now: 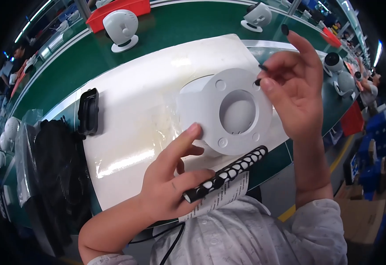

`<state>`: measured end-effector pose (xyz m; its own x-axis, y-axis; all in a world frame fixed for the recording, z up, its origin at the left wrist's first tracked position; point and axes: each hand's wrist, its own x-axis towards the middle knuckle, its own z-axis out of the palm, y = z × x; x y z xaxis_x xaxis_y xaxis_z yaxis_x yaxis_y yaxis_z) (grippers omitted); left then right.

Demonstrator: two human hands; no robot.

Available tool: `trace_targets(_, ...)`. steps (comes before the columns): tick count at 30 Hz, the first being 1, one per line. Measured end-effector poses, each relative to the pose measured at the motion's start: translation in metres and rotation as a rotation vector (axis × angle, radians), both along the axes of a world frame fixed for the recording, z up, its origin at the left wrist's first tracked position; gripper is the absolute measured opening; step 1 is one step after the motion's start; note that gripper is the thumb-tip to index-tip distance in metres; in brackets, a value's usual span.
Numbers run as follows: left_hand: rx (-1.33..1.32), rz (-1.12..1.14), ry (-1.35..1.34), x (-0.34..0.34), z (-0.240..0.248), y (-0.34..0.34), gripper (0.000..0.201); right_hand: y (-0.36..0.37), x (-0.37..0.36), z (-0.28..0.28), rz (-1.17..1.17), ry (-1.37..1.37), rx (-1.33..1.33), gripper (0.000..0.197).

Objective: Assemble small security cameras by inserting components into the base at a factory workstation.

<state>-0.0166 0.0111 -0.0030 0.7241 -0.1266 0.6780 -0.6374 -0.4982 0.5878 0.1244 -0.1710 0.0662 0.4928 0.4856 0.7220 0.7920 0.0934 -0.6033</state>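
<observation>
A white rounded device [194, 104] lies on the mat with its disc-shaped base [263, 110] facing up. Several small round recesses surround the large central opening. My left hand [168, 181] pinches a black strip with white oval spots [228, 173], while its index fingertip rests against the device's near left side. At the base's upper right is my right hand [297, 86], with fingers bent and apart. Small black pads [285, 29] cling to its fingertips. The pad on the thumb [258, 82] is at the upper right recess; whether it touches the base I cannot tell.
A small black tray [88, 111] sits at the mat's left edge, beside a black bag [62, 163] and clear plastic. Beyond the white mat [131, 110], white devices [120, 28] stand on the green bench near a red bin [144, 7]. Other people work at both sides.
</observation>
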Motion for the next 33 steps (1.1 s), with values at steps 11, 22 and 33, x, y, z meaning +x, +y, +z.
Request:
trace_targets(11,0.147,-0.094,0.051,0.005,-0.004,0.011,0.036,-0.004,-0.020,0.016,-0.206,-0.699,-0.451,0.059)
trace_targets(22,0.167,-0.079,0.063,0.002,-0.008,0.015,0.035,0.008,-0.031,0.032,-0.228,-0.553,-0.467,0.077)
trace_targets(33,0.164,-0.064,0.041,0.006,-0.002,0.009,0.032,0.030,-0.016,0.033,0.102,0.242,-0.344,0.049)
